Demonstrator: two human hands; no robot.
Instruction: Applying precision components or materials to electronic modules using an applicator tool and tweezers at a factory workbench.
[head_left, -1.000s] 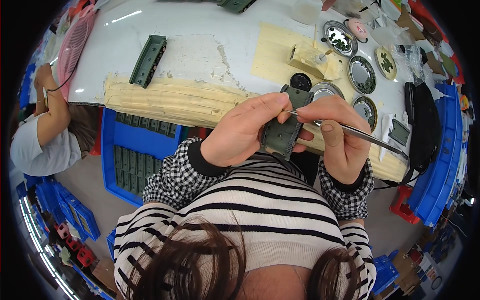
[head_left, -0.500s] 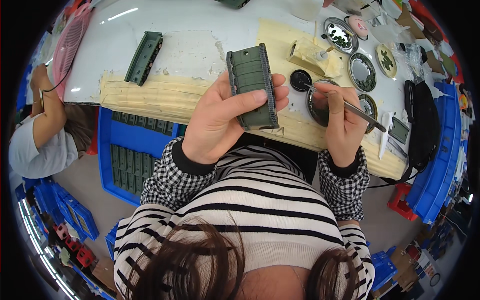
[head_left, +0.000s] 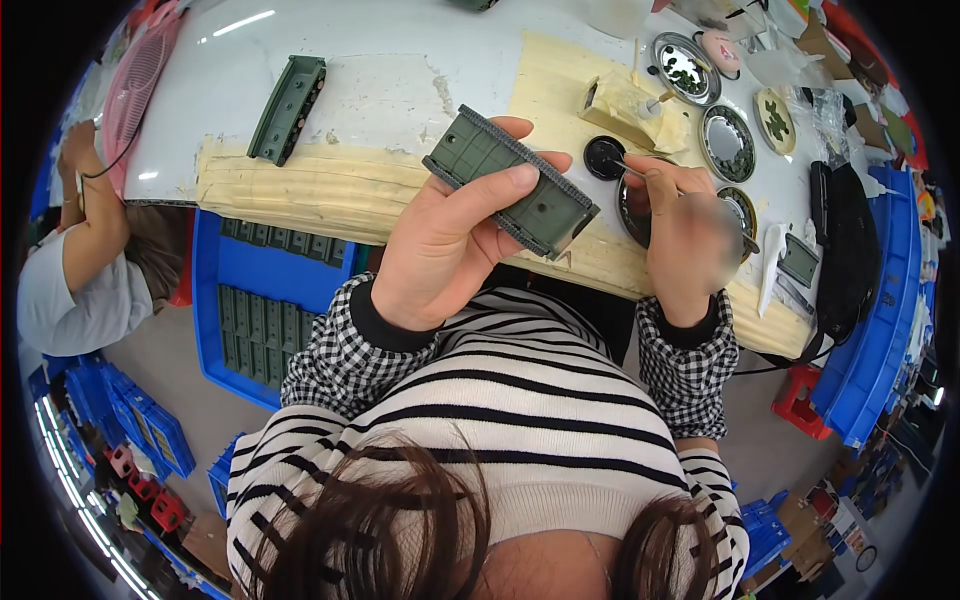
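Gripping a dark-green model tank hull (head_left: 555, 212) between thumb and fingers, the left hand (head_left: 435, 245) keeps its long axis slanting from upper left to lower right, while the right hand (head_left: 685, 235), pinching a slim metal tool (head_left: 634, 168), is the nearer to a small black dish (head_left: 597, 166) just right of the hull, the tip at that dish, contact unclear. Beyond on the counter (head_left: 390, 95), a round metal dish (head_left: 722, 108) holds small green pieces; below left, a blue crate (head_left: 290, 258) holds rows of green hulls.

head view | fisheye | from wearer's head | facing down | near worktable (head_left: 390, 90)
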